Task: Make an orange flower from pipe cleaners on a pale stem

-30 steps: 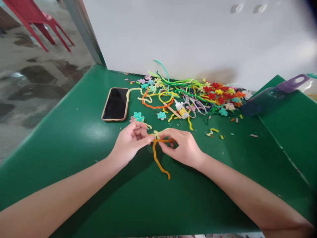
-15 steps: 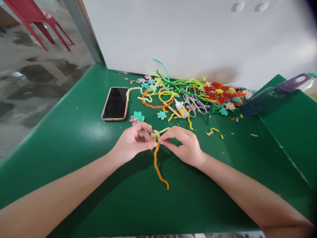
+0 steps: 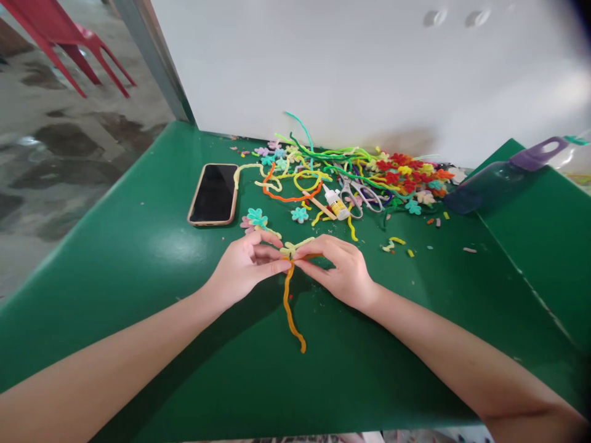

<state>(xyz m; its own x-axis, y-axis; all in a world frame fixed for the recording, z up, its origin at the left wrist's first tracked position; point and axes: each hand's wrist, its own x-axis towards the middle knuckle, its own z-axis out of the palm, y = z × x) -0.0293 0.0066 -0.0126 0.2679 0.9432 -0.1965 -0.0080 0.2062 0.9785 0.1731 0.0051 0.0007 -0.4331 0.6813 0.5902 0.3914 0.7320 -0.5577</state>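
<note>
Below me, as I look through the head camera, a green table spreads out under both forearms, with a white panel standing along its far edge. Off to the left of the grip, beyond the table, I see a stained grey floor and a red chair.

Past the fingers and toward the panel lies a heap of coloured fuzzy wires. Red and yellow fuzzy flowers are at its right end. On the near side of the heap I make out scissors, a small glue bottle and a wooden stick. A blue flower sits just beyond the grip, the phone farther out to its left, and a water bottle leans well away to its right.

As for the grip, I have the left hand with thumb and finger closed on the orange wire. The right hand is pinched together on it too, the fingertips of both almost meeting. One end hangs toward me; a pale yellow looped piece shows right at the fingertips.
</note>
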